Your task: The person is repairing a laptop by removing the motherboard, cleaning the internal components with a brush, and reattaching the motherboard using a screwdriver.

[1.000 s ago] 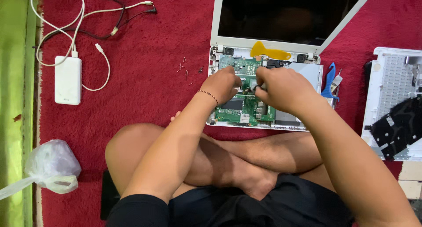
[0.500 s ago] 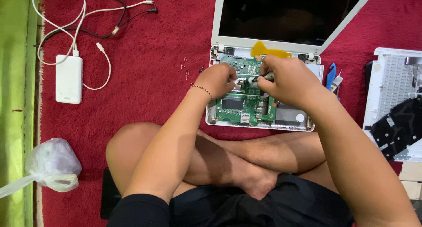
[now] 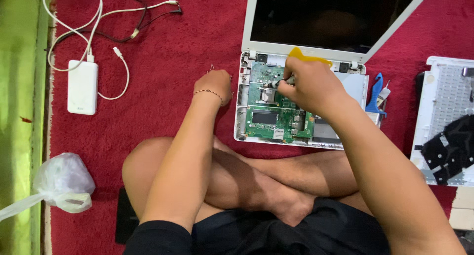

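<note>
A white laptop (image 3: pixel 240 112) lies open on the red carpet, its top cover off and the green motherboard (image 3: pixel 269 119) exposed below the dark screen (image 3: pixel 326 13). My right hand (image 3: pixel 316 89) hovers over the upper part of the board, gripping a small screwdriver (image 3: pixel 282 81) whose tip points left onto it. My left hand (image 3: pixel 213 85), with a thin bracelet at the wrist, rests knuckles up on the carpet just left of the laptop. Its fingers are curled under and hidden. A yellow pick (image 3: pixel 298 54) sticks out by the hinge behind my right hand.
A blue plastic pry tool (image 3: pixel 376 87) lies right of the laptop. Further right is the removed white keyboard panel (image 3: pixel 444 102) with a black piece (image 3: pixel 452 149) on it. A white power bank (image 3: pixel 82 87) with cables (image 3: pixel 98 18) and a knotted plastic bag (image 3: pixel 64 181) are on the left. My crossed legs are below.
My left hand has left the motherboard and moved left onto the carpet beside the laptop. My right hand stays over the board with the screwdriver.
</note>
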